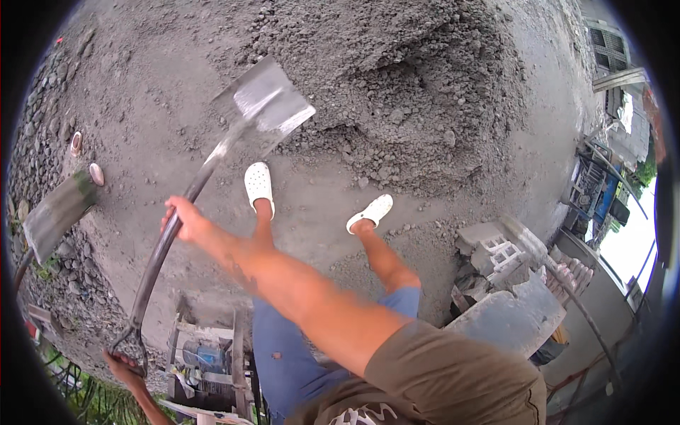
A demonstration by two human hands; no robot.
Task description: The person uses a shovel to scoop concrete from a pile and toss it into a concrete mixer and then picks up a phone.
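A long-shafted shovel [159, 251] slants across the left half of the head view. Its square, shiny metal blade [268, 99] is beside the left edge of a grey pile of sand and gravel [432, 92]; no load shows on it. My right hand [185, 218] is wrapped round the middle of the shaft, with that arm stretched across my body. Lower left, my left hand [124, 365] grips the D-shaped handle at the shaft's end, partly hidden by it. My feet, in white clogs [258, 185], stand apart between me and the pile.
Another shovel blade [57, 216] lies left, near river stones [74, 273]. A wooden frame with a blue machine part [209, 356] stands close below. Broken concrete blocks [496, 248], a grey slab [510, 315] and a long pole [577, 304] lie to the right.
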